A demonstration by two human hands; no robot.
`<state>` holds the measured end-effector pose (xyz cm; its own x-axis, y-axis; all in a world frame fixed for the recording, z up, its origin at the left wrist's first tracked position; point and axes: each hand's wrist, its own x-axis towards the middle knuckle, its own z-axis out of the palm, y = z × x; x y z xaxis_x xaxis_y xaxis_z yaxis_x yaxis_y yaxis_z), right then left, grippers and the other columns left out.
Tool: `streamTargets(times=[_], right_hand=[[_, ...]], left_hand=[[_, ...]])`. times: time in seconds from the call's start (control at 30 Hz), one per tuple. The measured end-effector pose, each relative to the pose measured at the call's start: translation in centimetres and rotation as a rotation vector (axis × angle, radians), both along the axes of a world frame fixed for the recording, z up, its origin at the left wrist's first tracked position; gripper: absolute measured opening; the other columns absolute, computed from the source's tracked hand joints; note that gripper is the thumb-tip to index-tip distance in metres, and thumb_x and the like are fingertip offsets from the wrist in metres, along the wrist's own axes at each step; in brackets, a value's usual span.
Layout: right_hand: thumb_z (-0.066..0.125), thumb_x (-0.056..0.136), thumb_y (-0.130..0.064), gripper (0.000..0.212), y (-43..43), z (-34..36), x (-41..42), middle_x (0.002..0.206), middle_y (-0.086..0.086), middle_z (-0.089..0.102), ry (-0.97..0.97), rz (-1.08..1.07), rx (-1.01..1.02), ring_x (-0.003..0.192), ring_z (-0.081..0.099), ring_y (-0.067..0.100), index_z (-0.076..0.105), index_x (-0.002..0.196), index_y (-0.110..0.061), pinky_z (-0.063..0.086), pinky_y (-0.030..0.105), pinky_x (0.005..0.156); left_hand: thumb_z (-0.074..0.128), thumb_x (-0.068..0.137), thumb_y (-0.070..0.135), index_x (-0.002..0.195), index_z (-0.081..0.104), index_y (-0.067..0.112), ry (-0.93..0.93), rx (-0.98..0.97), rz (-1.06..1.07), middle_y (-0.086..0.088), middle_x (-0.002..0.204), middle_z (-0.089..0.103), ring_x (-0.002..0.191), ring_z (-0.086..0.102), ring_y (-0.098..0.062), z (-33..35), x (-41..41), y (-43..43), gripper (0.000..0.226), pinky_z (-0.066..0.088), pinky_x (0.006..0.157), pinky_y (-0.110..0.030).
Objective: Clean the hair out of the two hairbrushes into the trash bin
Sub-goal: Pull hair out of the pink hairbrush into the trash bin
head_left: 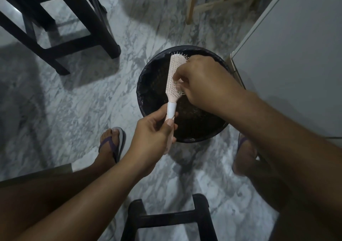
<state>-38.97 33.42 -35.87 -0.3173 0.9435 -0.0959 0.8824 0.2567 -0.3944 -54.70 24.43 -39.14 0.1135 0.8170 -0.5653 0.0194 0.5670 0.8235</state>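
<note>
A pale pink hairbrush (173,74) with a white band on its handle is held over a round black trash bin (148,85) lined with a dark bag. My left hand (153,133) grips the brush's handle from below. My right hand (201,81) rests against the bristles, with its fingertips pinched in among them at the lower part of the brush head. Whether any hair sits between the fingers cannot be made out. Only one hairbrush is in view.
The bin stands on a grey marble floor (77,96), close beside a white cabinet (296,55) at the right. A dark stool (61,27) stands at the upper left, another dark stool (166,220) at the bottom. My feet in sandals flank the bin.
</note>
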Motion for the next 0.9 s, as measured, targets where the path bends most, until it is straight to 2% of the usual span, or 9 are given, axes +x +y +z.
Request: streamTargets(times=[0.13,0.23,0.33,0.43,0.5,0.57,0.63,0.73,0.9], right_hand=[[0.074,0.088,-0.019,0.009,0.1,-0.6,0.5,0.094,0.006,0.073,0.101,-0.049,-0.075,0.083,0.069,0.019,0.077,0.096,-0.016,0.058,0.036,0.078],[0.07,0.092,-0.018,0.008,0.4,0.5,1.1,0.087,0.001,0.074,0.337,-0.19,-0.144,0.067,0.068,0.008,0.075,0.092,-0.012,0.057,0.021,0.068],[0.065,0.097,-0.012,0.007,1.5,2.7,3.0,0.08,0.003,0.07,0.744,-0.404,-0.101,0.068,0.072,0.013,0.07,0.095,-0.009,0.062,0.027,0.058],[0.057,0.101,-0.011,0.015,2.6,2.5,4.4,0.082,0.003,0.071,0.836,-0.564,-0.044,0.073,0.071,0.011,0.068,0.109,-0.005,0.065,0.037,0.066],[0.058,0.101,-0.014,0.022,1.9,1.0,3.6,0.086,-0.001,0.071,0.852,-0.604,-0.218,0.081,0.073,0.012,0.063,0.121,-0.006,0.065,0.042,0.07],[0.066,0.097,-0.015,0.021,0.9,-0.3,2.2,0.091,-0.001,0.074,0.896,-0.503,-0.474,0.091,0.074,0.015,0.066,0.117,-0.01,0.065,0.041,0.075],[0.067,0.095,-0.011,0.017,0.5,-0.8,1.6,0.089,0.005,0.076,0.936,-0.414,-0.599,0.085,0.075,0.015,0.071,0.11,-0.004,0.064,0.034,0.076],[0.073,0.089,-0.012,0.02,1.4,-0.2,2.8,0.084,0.015,0.077,0.91,-0.449,-0.531,0.074,0.076,0.019,0.074,0.102,0.004,0.064,0.028,0.069],[0.072,0.092,-0.02,0.016,3.4,-1.0,5.9,0.068,0.0,0.074,0.906,-0.644,-0.197,0.05,0.059,0.001,0.074,0.086,-0.006,0.053,0.014,0.051]], left_hand=[[0.051,0.102,0.007,0.111,0.064,0.044,0.02,-0.003,-0.041,-0.006,0.104,0.067,0.074,0.058,-0.013,-0.1,-0.1,-0.1,0.041,0.052,0.07,-0.037],[0.051,0.101,0.005,0.119,0.068,0.032,-0.083,-0.049,0.003,-0.008,0.1,0.065,0.07,0.055,-0.018,0.1,-0.2,0.3,0.037,0.05,0.066,-0.035],[0.051,0.1,0.004,0.131,0.063,0.02,-0.145,-0.077,0.023,-0.004,0.105,0.069,0.072,0.057,-0.017,0.0,-0.2,0.3,0.038,0.053,0.062,-0.029],[0.051,0.099,0.004,0.133,0.062,0.016,-0.169,-0.067,0.027,-0.001,0.102,0.07,0.075,0.058,-0.018,0.1,-0.2,0.3,0.038,0.055,0.061,-0.027],[0.05,0.099,0.004,0.133,0.063,0.016,-0.179,-0.064,0.04,0.0,0.104,0.071,0.077,0.058,-0.018,0.1,-0.2,0.4,0.038,0.055,0.061,-0.027],[0.05,0.099,0.005,0.131,0.064,0.017,-0.189,-0.066,0.04,0.0,0.106,0.072,0.078,0.058,-0.018,0.1,-0.1,0.4,0.037,0.056,0.062,-0.027],[0.05,0.099,0.005,0.126,0.065,0.021,-0.202,-0.065,0.039,0.0,0.106,0.072,0.078,0.058,-0.02,0.2,0.1,0.4,0.035,0.056,0.062,-0.028],[0.052,0.098,0.006,0.123,0.066,0.026,-0.213,-0.047,0.051,0.003,0.111,0.074,0.081,0.061,-0.015,0.2,0.0,0.4,0.035,0.056,0.064,-0.029],[0.052,0.097,0.005,0.123,0.066,0.024,-0.236,-0.061,0.096,0.004,0.115,0.074,0.086,0.062,-0.016,0.1,-0.9,0.4,0.035,0.057,0.067,-0.032]])
